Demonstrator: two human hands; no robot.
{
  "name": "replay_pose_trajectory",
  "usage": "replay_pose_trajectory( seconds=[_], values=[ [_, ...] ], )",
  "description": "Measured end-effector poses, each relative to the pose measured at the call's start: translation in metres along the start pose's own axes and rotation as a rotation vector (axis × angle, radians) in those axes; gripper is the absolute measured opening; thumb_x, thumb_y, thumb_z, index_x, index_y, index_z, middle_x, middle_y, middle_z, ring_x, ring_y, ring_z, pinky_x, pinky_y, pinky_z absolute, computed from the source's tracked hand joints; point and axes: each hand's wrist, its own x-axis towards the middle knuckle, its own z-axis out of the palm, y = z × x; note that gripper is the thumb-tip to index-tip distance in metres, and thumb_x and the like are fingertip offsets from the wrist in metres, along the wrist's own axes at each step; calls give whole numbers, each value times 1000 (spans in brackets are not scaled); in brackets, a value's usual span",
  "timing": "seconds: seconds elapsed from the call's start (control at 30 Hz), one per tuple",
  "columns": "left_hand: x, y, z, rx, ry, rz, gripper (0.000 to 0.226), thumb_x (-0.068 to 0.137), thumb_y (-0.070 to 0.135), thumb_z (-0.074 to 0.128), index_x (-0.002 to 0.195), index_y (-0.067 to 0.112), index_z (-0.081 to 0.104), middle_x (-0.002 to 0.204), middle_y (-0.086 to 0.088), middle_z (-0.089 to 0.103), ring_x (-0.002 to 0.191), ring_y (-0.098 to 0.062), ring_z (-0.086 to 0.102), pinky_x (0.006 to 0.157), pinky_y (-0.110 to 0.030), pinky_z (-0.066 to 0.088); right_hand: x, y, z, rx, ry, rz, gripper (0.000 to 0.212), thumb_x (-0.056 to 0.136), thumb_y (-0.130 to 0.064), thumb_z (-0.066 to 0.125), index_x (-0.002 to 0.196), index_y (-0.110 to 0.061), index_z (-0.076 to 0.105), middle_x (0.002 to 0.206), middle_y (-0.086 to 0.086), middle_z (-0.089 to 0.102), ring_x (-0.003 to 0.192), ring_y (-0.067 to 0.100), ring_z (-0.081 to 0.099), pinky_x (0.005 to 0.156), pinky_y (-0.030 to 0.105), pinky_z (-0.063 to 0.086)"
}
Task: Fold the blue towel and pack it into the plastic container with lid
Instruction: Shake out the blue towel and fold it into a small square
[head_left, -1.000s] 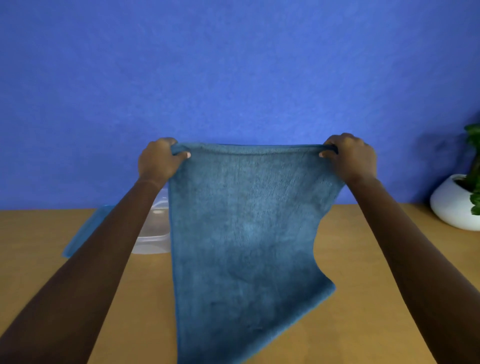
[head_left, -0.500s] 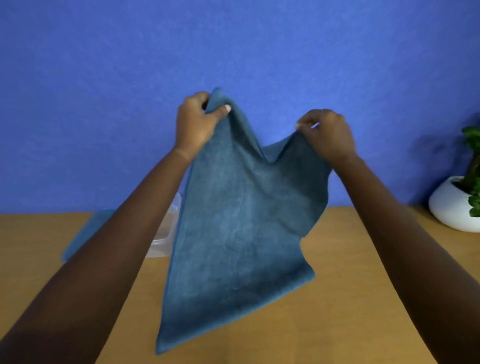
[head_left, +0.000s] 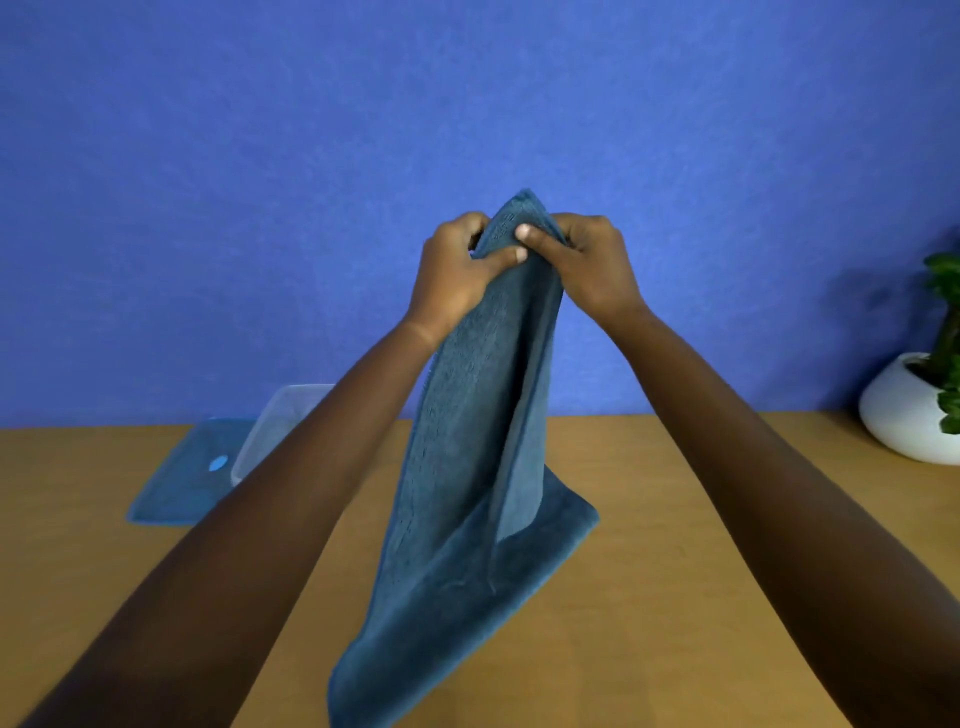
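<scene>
a: head view first. where is the blue towel (head_left: 467, 467)?
b: it's held up in front of the blue wall (head_left: 260, 182), doubled lengthwise. the top corners meet in one peak and the rest hangs in long folds. the lower end trails toward the wooden table (head_left: 701, 545). i cannot tell whether it touches the wood.
a: and the hands?
b: the left hand (head_left: 457, 270) pinches the peak from the left, with the thumb across the front of the cloth and the fingers curled behind it. the right hand (head_left: 592, 260) pinches the same spot from the right, thumb tip on the front face. the hands are close together, thumbs just beside each other, and both are clamped on the towel.
a: the plastic container (head_left: 283, 421)?
b: it's on the table at the far left, near the wall. it's clear, has no lid on, and is partly hidden behind the left forearm. the lid (head_left: 176, 488), blue-tinted with a small blue dot, lies flat on the table just beside it, on its left.
a: anything else?
b: a round white pot (head_left: 904, 421) with a green plant (head_left: 948, 322) stands at the far right edge, well apart from the towel.
</scene>
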Motion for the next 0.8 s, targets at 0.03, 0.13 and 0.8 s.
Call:
replay_pose_trajectory(
  seconds=[0.03,0.13,0.8],
  values=[
    [-2,-5,0,0,-2,-7,22,81,15,69,70,12,51,69,-7,53,65,-17,47,60,-29,39,0,-1,0,-24,16,-9,51,91,-23,58,48,-21,31,48,-3,26,44,6,25,50,27,21],
    [-11,-25,2,58,-33,-55,17,81,13,70,79,8,54,74,-11,55,73,-18,50,63,-30,39,4,-1,-3,-36,106,-13,56,90,-24,58,48,-23,22,48,-3,22,46,8,22,52,30,19],
    [-13,-59,-14,67,-18,-184,22,84,11,67,91,-10,66,61,9,53,55,2,47,57,-11,37,-1,27,-26,-224,123,178,22,84,-13,65,104,-3,67,98,13,69,86,20,63,75,21,46]
  ],
)
